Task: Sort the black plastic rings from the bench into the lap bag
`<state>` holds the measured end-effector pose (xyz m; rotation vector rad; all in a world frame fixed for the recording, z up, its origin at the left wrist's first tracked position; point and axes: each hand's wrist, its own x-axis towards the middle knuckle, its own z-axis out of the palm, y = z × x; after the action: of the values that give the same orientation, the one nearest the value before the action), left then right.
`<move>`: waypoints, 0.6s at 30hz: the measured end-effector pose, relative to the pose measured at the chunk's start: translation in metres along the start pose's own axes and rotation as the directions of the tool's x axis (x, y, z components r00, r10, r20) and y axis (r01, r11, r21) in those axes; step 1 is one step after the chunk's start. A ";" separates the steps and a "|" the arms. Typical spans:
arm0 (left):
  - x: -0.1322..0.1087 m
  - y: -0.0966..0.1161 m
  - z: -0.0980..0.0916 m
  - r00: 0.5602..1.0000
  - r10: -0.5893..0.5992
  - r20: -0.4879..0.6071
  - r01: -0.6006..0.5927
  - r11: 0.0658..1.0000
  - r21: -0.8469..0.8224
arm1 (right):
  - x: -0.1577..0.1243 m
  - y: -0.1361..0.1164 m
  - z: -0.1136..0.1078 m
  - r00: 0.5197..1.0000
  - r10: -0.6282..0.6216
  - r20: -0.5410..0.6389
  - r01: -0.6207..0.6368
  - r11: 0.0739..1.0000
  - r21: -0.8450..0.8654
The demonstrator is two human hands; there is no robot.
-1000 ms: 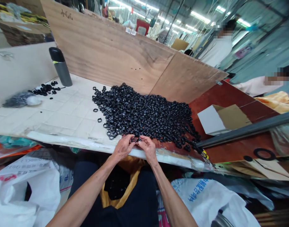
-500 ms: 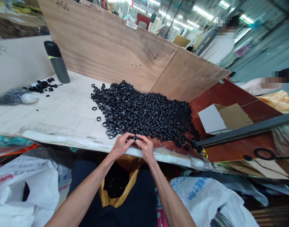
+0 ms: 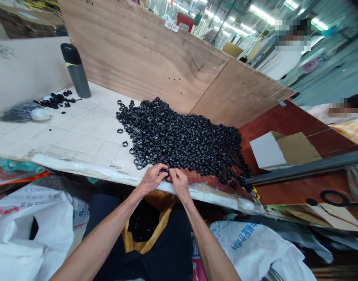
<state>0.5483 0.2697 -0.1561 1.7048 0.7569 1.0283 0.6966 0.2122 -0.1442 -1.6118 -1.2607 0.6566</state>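
Observation:
My left hand (image 3: pixel 152 178) and my right hand (image 3: pixel 179 182) meet at the table's front edge, fingertips pinched close together. Between them is a small black ring-shaped part (image 3: pixel 167 170), mostly covered by the fingers. Both hands appear to grip it, thumbs and forefingers pressed on either side. Just beyond the fingertips spreads a large pile of the same black ring parts (image 3: pixel 181 136), with a few loose ones at its left side. Below my wrists, on my lap, an open yellow-rimmed bag (image 3: pixel 146 248) holds dark pieces, hard to make out.
A grey bottle (image 3: pixel 78 76) stands at the back left, near a plastic bag of black pieces (image 3: pixel 17 112). A wooden board (image 3: pixel 143 50) walls the back. An open cardboard box (image 3: pixel 268 150) sits right, behind a metal bar (image 3: pixel 310 167). Two people are beyond the board.
The view has shifted slightly, so the table items sit a little further right. My hands stay together at the edge; the right fingers have changed position a little around the black part.

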 end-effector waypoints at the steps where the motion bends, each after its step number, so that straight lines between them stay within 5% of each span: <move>1: 0.000 -0.001 0.000 1.000 0.005 -0.006 -0.005 1.000 -0.001 | 0.000 -0.001 0.002 1.000 -0.017 -0.022 0.017 1.000 -0.023; 4: 0.000 -0.004 0.001 1.000 0.021 -0.018 -0.021 1.000 0.008 | -0.002 0.001 0.005 0.998 -0.010 -0.058 0.014 0.998 0.061; 8: -0.001 -0.007 0.002 1.000 0.015 -0.004 -0.015 1.000 -0.005 | -0.006 0.005 0.002 0.998 -0.047 0.052 0.037 0.983 0.177; 14: -0.001 -0.005 0.001 1.000 0.014 -0.022 -0.015 0.999 -0.035 | -0.006 -0.001 0.003 0.984 -0.157 -0.079 0.145 0.980 -0.139; 18: -0.001 -0.003 0.002 1.000 0.010 -0.028 -0.011 1.000 -0.028 | -0.007 -0.005 0.002 0.976 -0.164 -0.146 0.158 0.986 -0.052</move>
<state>0.5491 0.2692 -0.1592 1.6749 0.7484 1.0678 0.6905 0.2061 -0.1415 -1.5423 -1.2834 0.4038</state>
